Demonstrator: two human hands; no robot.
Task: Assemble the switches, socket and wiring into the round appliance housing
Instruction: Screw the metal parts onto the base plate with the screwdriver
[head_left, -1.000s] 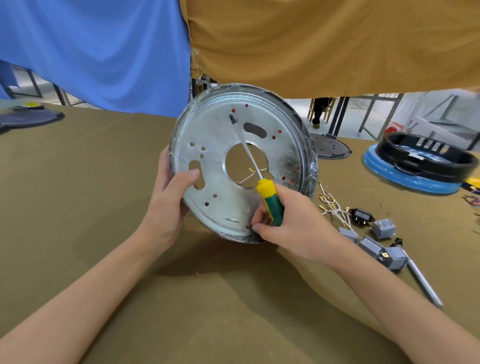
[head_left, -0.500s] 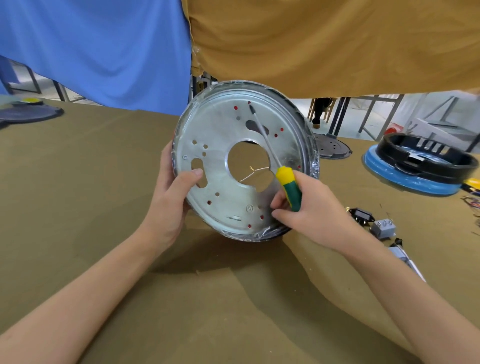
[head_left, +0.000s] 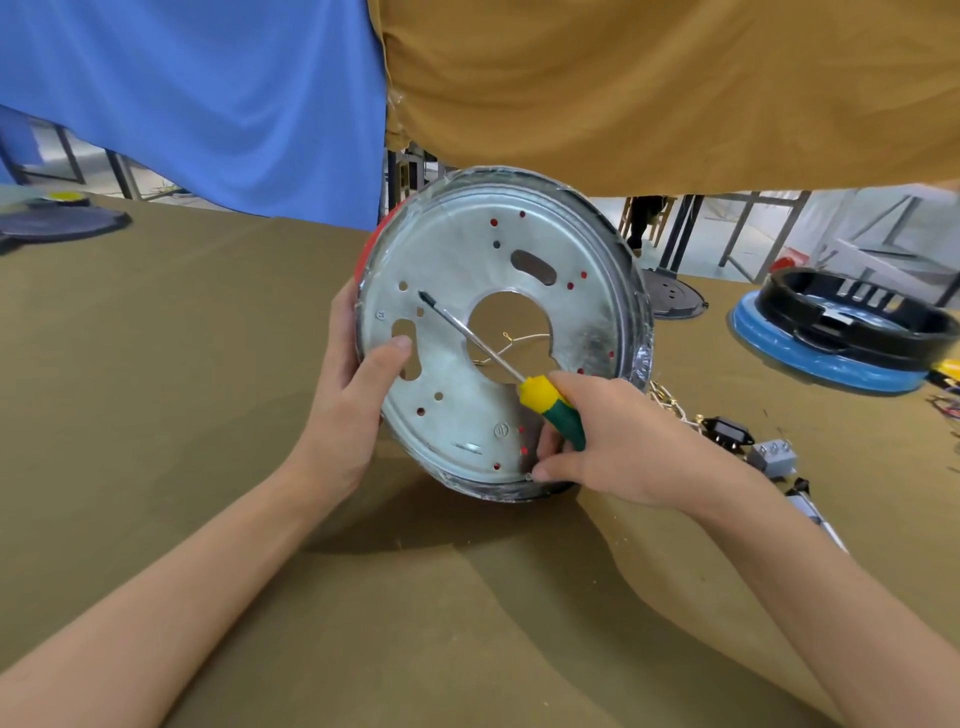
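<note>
Screwdriver tip has swung from the housing's upper holes to its left side. Right hand grips the handle and touches the rim; left hand grips the round housing, tilted on edge on the brown table. Blue and tan cloths hang behind. One black socket, one gray switch lie right.

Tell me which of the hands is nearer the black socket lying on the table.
Right. The right hand, gripping the screwdriver at the housing's lower edge, sits just beside the black socket; the left hand holds the housing's far side.
</note>
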